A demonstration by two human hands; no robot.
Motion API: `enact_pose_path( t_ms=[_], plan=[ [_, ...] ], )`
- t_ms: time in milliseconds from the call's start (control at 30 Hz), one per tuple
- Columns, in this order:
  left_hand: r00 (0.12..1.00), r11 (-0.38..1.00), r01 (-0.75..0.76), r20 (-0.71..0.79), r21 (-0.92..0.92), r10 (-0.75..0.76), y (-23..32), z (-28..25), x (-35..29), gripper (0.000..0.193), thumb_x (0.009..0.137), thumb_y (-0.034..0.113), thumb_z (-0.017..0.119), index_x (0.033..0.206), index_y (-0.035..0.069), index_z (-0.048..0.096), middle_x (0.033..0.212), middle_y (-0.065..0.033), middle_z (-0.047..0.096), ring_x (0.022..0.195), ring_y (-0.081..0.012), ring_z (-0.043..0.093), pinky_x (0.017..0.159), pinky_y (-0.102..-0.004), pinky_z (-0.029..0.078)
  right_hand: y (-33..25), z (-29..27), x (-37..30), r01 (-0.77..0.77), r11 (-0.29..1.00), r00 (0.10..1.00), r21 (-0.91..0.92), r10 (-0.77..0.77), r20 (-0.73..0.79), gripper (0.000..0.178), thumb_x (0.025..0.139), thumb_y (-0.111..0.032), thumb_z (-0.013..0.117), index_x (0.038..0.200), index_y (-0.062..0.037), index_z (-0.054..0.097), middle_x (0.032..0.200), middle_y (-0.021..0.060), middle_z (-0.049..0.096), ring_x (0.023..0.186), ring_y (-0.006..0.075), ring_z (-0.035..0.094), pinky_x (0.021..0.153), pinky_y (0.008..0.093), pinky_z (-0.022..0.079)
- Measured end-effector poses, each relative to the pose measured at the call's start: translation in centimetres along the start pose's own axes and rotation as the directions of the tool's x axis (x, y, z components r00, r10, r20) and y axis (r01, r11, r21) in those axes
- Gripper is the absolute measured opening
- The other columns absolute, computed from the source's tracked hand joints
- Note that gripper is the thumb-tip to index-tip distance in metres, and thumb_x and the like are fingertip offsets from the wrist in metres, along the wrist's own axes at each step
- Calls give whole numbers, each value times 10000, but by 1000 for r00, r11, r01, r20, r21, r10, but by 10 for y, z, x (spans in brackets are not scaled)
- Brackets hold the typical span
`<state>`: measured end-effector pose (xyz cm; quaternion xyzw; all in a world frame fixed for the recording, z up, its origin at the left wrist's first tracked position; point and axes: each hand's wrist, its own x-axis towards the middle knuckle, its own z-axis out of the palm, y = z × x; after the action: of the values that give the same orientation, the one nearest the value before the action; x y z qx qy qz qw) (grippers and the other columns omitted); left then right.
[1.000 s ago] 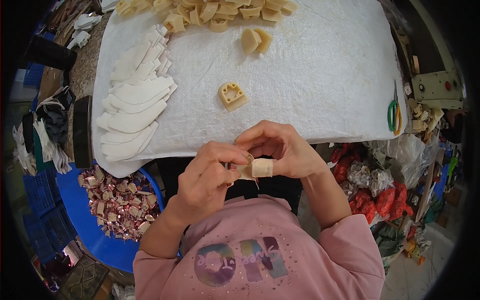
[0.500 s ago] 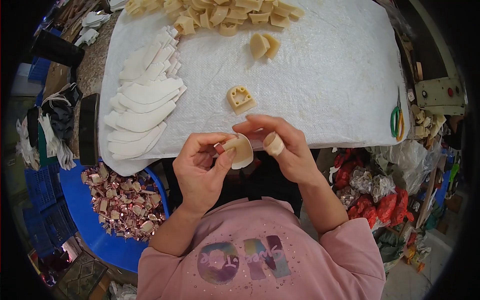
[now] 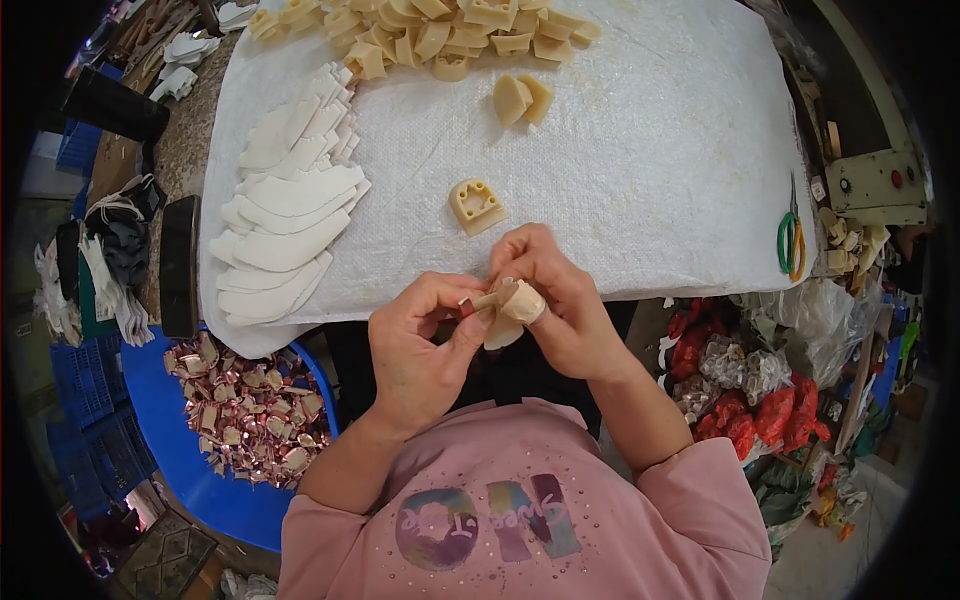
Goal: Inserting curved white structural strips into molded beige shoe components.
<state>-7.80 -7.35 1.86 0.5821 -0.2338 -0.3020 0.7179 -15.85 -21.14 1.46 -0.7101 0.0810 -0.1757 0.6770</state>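
Note:
In front of my chest, both hands work on a small cream-coloured curved piece (image 3: 502, 332) with a shiny reddish bit at its left end. My left hand (image 3: 418, 335) pinches that end between thumb and fingers. My right hand (image 3: 562, 305) is closed on the other side, its fingertips bunched at the upper edge; a tan finger cover (image 3: 522, 302) wraps its thumb. Just beyond my hands, a beige plastic shoe heel block (image 3: 477, 206) with holes in its face lies on the white-sheeted table (image 3: 640, 190). The underside of the held piece is hidden.
Overlapping white curved pieces (image 3: 290, 220) lie at the table's left. More beige blocks (image 3: 450, 35) are heaped at the far edge, with a small group (image 3: 522, 100) nearer. Green-and-orange-handled scissors (image 3: 791, 245) lie right. A blue basin (image 3: 215, 505) holds pink metallic pieces; a black phone (image 3: 180, 265) lies left.
My right hand has moved left and closed in on the held piece, its fingers drawing together at the upper edge. My left hand has shifted slightly right and keeps its pinch.

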Motion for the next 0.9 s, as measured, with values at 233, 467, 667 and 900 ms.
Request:
enact_pose_path(
  t_ms=[233, 467, 667, 900],
  plan=[
    [952, 765, -295, 108, 573, 286, 6, -4, 7, 136, 826, 123, 678, 843, 5, 613, 987, -101, 527, 846, -157, 524, 749, -269, 425, 6, 0, -7, 210, 914, 967, -346, -247, -67, 84, 844, -119, 598, 858, -55, 546, 912, 70, 491, 886, 208, 439, 837, 322, 369],
    [849, 725, -525, 217, 446, 482, -4, -12, 9, 89, 769, 76, 708, 788, 33, 633, 1003, -84, 487, 919, -202, 483, 770, -291, 418, -6, -15, 2, -260, 941, 964, 218, 240, 114, 377, 812, -110, 666, 1155, -26, 533, 1081, 100, 570, 970, 180, 562, 849, 325, 447],
    [928, 914, -352, 201, 200, 314, 3, -13, 4, 320, 800, 169, 680, 1103, 75, 646, 1060, -75, 518, 902, -171, 493, 720, -251, 423, 5, -20, 6, 259, 964, 966, -52, -259, 9, 470, 708, -16, 718, 1141, -40, 538, 942, 110, 642, 854, 204, 633, 713, 296, 505],
    [904, 962, 247, 384, -115, -186, 2, -7, 3, 612, 959, 372, 389, 1402, -8, 205, 1036, -86, 534, 809, -73, 480, 700, -220, 413, 5, 3, -2, 305, 947, 952, -99, -305, 15, 462, 701, -12, 716, 1132, -72, 562, 920, 81, 597, 753, 209, 564, 656, 289, 473]
  ],
)
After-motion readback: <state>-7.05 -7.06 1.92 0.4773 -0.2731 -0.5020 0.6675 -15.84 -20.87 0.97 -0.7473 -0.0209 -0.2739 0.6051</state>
